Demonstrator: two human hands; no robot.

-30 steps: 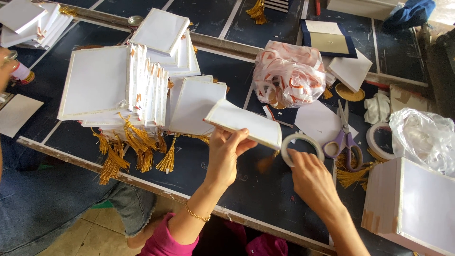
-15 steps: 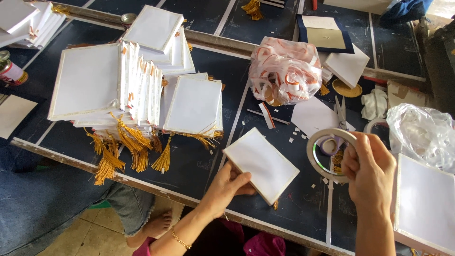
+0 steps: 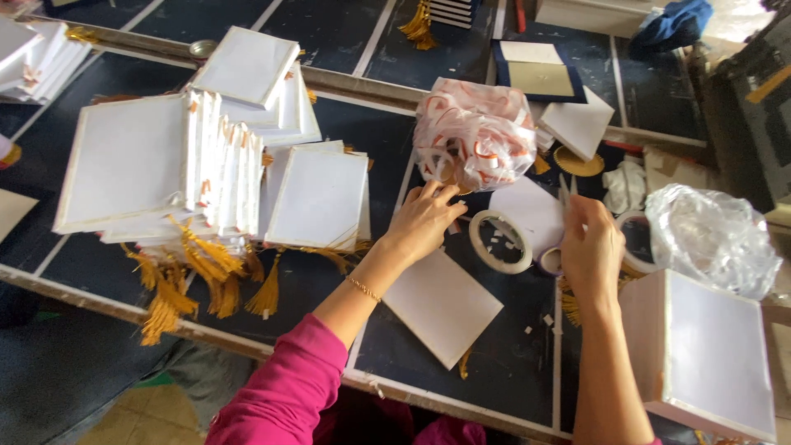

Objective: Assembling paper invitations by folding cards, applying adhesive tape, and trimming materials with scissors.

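Two hands: left hand [image 3: 424, 218] spread by tape roll [image 3: 500, 241]; right hand [image 3: 590, 247] clutching scissors [image 3: 565, 198].

Right hand [image 3: 592, 247] put tape roll [image 3: 500, 241] down on table, now at scissors; left hand [image 3: 422, 221] left white card [image 3: 442, 306].

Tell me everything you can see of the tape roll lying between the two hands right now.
The tape roll is a flat white ring with a wide open centre, lying on its side on the dark table. Through its hole the dark surface shows, dotted with small white scraps. It looks like paper or plastic tape on a pale core. Its upper right edge lies against a white card. The left hand rests just left of it, the right hand to its right; neither clearly touches it.
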